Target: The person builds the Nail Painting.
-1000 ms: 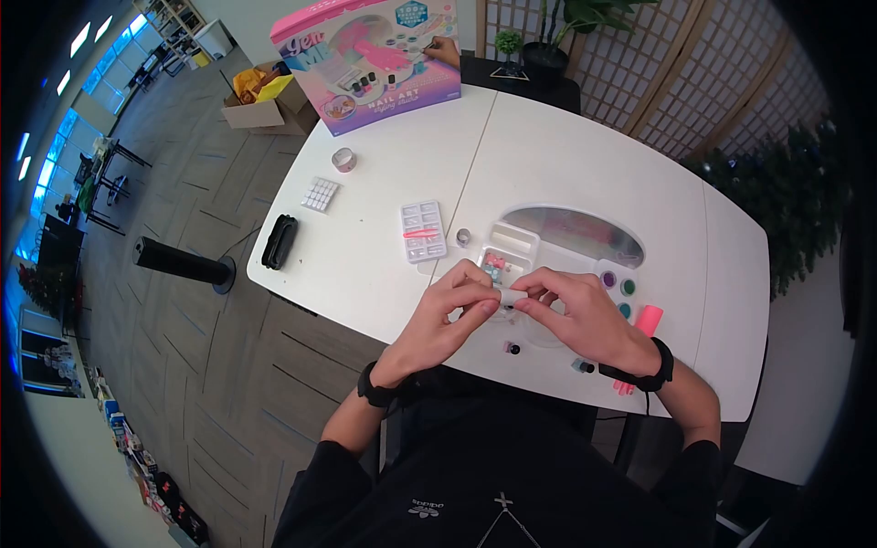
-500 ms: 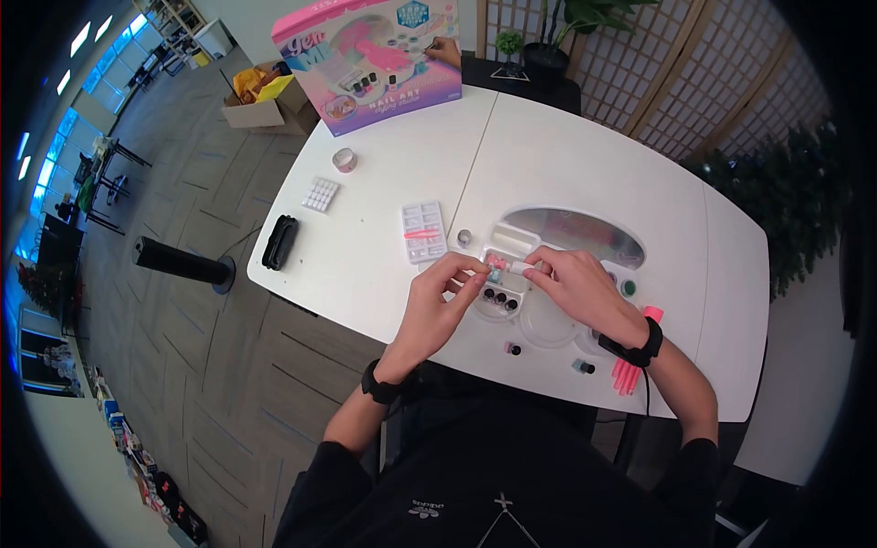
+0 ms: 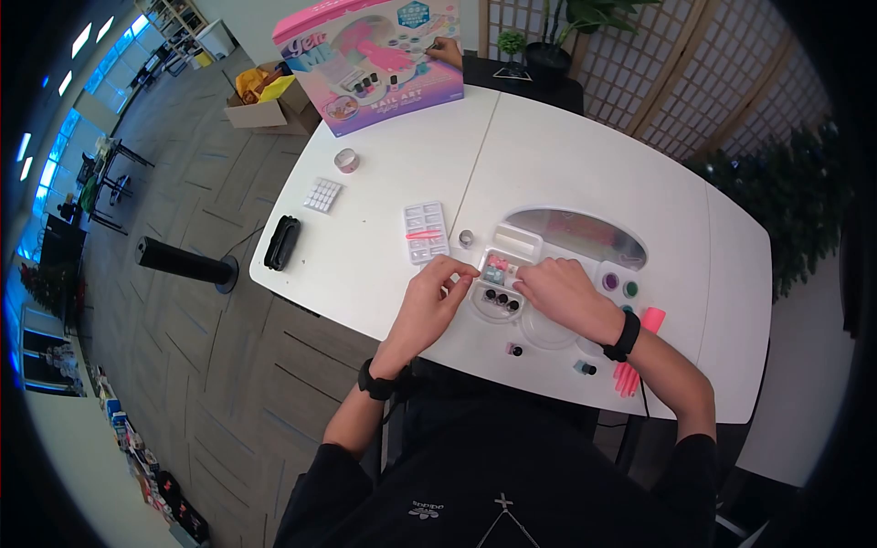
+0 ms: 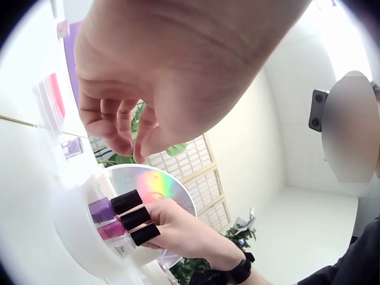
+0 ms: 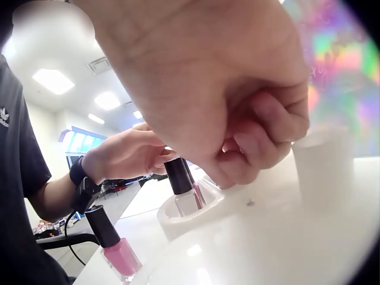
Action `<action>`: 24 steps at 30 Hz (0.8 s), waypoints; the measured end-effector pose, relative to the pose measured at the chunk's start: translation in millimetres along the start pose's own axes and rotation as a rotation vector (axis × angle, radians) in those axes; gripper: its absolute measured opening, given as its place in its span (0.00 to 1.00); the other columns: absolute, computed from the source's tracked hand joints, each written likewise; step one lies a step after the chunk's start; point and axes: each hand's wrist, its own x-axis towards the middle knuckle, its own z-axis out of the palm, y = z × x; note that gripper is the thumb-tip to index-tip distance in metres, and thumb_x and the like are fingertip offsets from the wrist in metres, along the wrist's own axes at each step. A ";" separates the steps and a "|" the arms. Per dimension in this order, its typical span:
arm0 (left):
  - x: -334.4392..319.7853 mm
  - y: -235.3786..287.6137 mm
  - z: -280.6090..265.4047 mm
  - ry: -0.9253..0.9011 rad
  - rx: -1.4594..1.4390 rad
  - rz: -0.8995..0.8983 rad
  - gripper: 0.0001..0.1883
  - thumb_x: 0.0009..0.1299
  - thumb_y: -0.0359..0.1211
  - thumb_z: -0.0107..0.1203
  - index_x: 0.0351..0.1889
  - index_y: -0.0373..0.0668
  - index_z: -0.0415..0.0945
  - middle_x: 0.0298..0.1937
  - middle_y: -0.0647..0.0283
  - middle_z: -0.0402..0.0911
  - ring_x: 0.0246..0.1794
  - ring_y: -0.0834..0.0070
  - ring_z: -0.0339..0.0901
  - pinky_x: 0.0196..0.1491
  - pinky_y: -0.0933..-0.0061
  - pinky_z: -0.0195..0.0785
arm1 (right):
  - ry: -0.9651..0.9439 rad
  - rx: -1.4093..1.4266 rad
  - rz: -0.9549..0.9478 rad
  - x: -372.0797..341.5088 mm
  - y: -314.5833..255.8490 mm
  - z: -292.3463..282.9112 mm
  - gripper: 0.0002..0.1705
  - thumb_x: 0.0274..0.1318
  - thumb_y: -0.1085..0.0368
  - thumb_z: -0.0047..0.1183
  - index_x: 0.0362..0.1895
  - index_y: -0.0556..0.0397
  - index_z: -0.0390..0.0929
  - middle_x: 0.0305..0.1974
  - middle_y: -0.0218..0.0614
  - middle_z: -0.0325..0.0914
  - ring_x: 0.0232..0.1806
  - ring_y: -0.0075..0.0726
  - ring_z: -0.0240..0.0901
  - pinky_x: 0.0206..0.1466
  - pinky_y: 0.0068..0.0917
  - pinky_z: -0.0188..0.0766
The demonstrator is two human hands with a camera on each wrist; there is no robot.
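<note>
My left hand [image 3: 434,300] hovers at the left edge of the white nail-art tray [image 3: 481,290], thumb and forefinger tips together; in the left wrist view nothing shows between them. My right hand [image 3: 571,297] reaches down over the tray's small-parts compartment, its fingers curled, beside pink and blue pieces [image 3: 496,265]. Its fingertips are partly hidden, and I cannot tell what they hold. A white cylinder [image 5: 323,169] stands close to the right hand in the right wrist view. Black-capped nail polish bottles, one purple [image 4: 102,211], stand in the tray's front section between the hands.
A half-round mirror [image 3: 585,239] rises behind the tray. Pots of purple [image 3: 610,281] and green [image 3: 630,289] stand right, near pink sticks [image 3: 627,376]. Loose bottles [image 3: 514,349] lie in front. Left are a compartment case [image 3: 425,219], a black case [image 3: 282,243] and a nail-art box [image 3: 375,64].
The hands, first together around a small white cylinder, have separated. The right hand carried the cylinder away, then lowered into the tray; the left hand drew back to the left.
</note>
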 end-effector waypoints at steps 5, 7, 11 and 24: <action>4.7 -4.7 -5.8 0.020 0.052 0.019 0.09 0.84 0.30 0.59 0.55 0.42 0.88 0.47 0.62 0.84 0.37 0.74 0.78 0.41 0.71 0.73 | -0.008 -0.046 -0.077 0.0 5.0 5.4 0.17 0.75 0.60 0.59 0.33 0.58 0.87 0.28 0.53 0.85 0.32 0.64 0.86 0.36 0.54 0.80; 7.8 -7.2 -9.1 0.038 0.065 0.019 0.10 0.84 0.30 0.58 0.56 0.42 0.88 0.49 0.61 0.83 0.38 0.73 0.78 0.41 0.70 0.73 | 0.008 -0.067 -0.101 0.1 4.8 8.0 0.16 0.74 0.61 0.59 0.32 0.57 0.86 0.28 0.53 0.85 0.32 0.62 0.86 0.35 0.53 0.80; 19.8 -15.7 -13.7 0.062 0.092 0.035 0.11 0.85 0.30 0.57 0.59 0.42 0.87 0.51 0.58 0.83 0.39 0.72 0.79 0.41 0.68 0.75 | 0.042 -0.153 -0.117 1.3 6.7 18.5 0.13 0.72 0.63 0.59 0.33 0.57 0.86 0.27 0.51 0.85 0.30 0.58 0.88 0.34 0.51 0.81; 52.2 -32.3 -11.1 -0.022 0.487 0.188 0.16 0.77 0.25 0.61 0.62 0.46 0.85 0.63 0.56 0.79 0.55 0.54 0.85 0.56 0.53 0.81 | 0.034 -0.172 -0.075 2.5 -1.2 9.7 0.10 0.60 0.72 0.60 0.46 0.62 0.81 0.28 0.50 0.86 0.31 0.56 0.90 0.33 0.47 0.83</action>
